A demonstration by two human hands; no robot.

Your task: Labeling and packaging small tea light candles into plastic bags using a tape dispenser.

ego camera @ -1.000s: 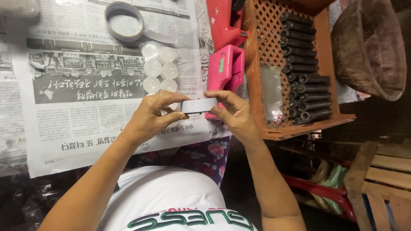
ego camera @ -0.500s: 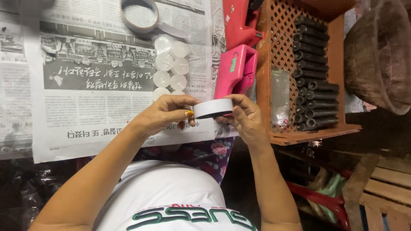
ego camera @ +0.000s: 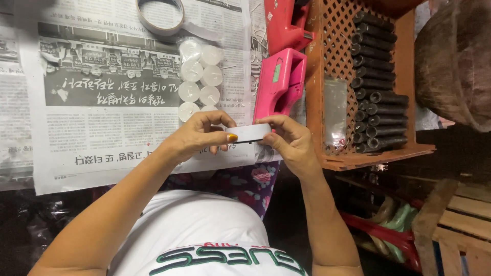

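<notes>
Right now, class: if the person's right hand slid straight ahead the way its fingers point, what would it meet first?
Probably the left hand, past the small flat piece that the right hand holds with it; depth is unclear.

Tape roll point(ego camera: 158, 15) cut off by the top edge. Lowest tealight in the clear packet point(ego camera: 198, 76) partly hidden behind the left hand point(ego camera: 197, 135). Flat pale object point(ego camera: 249, 133) held between both hands, ends covered by fingers; its kind cannot be told. Brown basket point(ego camera: 455, 56) cut off at right.

Tape roll point(ego camera: 249, 133) now flatter, edge-on btwn both hands vs tilted w/ round face showing 0.5 s ago. Left hand point(ego camera: 197, 135) & right hand point(ego camera: 286, 140) sit slightly lower in frame centre.
</notes>
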